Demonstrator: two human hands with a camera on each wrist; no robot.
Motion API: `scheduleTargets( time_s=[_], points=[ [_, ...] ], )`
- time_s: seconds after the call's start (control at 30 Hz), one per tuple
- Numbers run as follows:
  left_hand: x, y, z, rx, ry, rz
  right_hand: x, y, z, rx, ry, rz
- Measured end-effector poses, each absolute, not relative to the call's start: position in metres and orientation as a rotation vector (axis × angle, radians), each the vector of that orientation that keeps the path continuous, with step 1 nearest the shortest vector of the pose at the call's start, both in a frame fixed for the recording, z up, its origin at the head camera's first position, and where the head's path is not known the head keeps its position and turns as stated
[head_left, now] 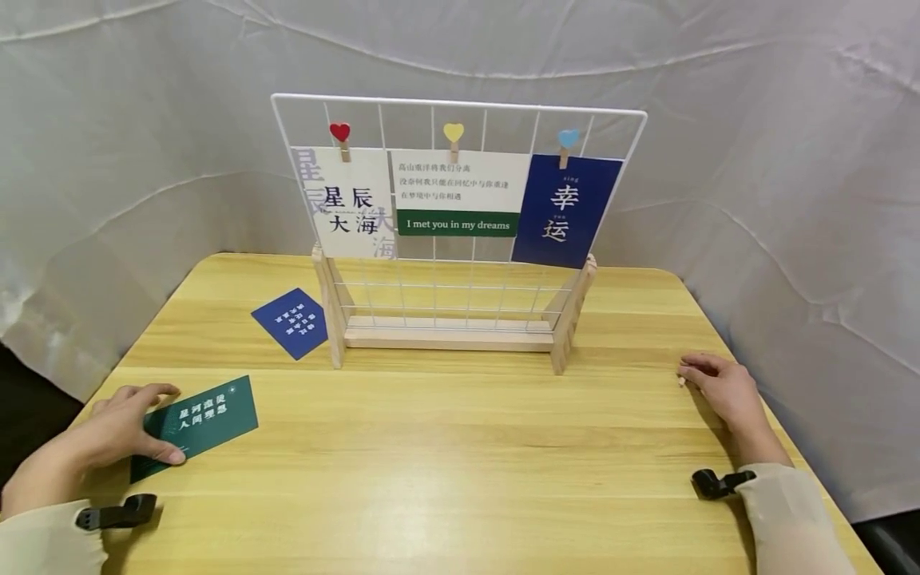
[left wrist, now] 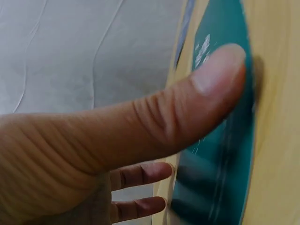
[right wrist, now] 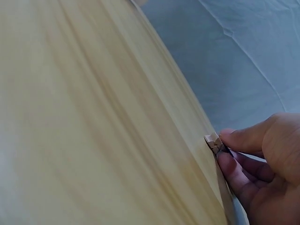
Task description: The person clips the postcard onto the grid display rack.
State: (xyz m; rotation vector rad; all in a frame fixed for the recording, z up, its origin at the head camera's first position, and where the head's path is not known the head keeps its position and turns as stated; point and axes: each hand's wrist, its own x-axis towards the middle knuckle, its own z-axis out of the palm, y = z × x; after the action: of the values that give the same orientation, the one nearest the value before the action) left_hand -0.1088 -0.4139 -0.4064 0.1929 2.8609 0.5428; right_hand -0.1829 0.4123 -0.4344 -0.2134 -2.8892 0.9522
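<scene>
At the left of the table lies a green card [head_left: 208, 419] with white characters. Over its left end spreads my left hand [head_left: 118, 431], the thumb [left wrist: 220, 70] across one long edge and the fingertips by the opposite edge. Those fingers look fairly straight in the left wrist view. Near the table's right edge, my right hand [head_left: 726, 391] pinches a small wooden clothespin [right wrist: 214, 142] between thumb and fingers. Only the clothespin's wooden end shows; the rest is hidden by the fingers.
A white wire grid [head_left: 460, 102] on a wooden stand [head_left: 449, 335] stands at the back. Red, yellow and blue heart clothespins hold a white card [head_left: 352, 180], a white-and-green card [head_left: 460, 180] and a blue card [head_left: 532, 231]. Another blue card [head_left: 287, 319] lies by the stand's left leg.
</scene>
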Motion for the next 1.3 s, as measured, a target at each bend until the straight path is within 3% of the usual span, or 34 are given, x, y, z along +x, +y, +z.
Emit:
scheduleTargets(
  time_s=[0.67, 1.3],
  points=[
    [-0.109, -0.418, -0.410, 0.091, 2.926, 0.529, -0.182, 0.415, -0.432, -0.272, -2.927, 0.806],
    [-0.108, -0.418, -0.419, 0.173, 2.934, 0.888, -0.183, 0.411, -0.436, -0.210, -2.687, 1.468]
  ],
)
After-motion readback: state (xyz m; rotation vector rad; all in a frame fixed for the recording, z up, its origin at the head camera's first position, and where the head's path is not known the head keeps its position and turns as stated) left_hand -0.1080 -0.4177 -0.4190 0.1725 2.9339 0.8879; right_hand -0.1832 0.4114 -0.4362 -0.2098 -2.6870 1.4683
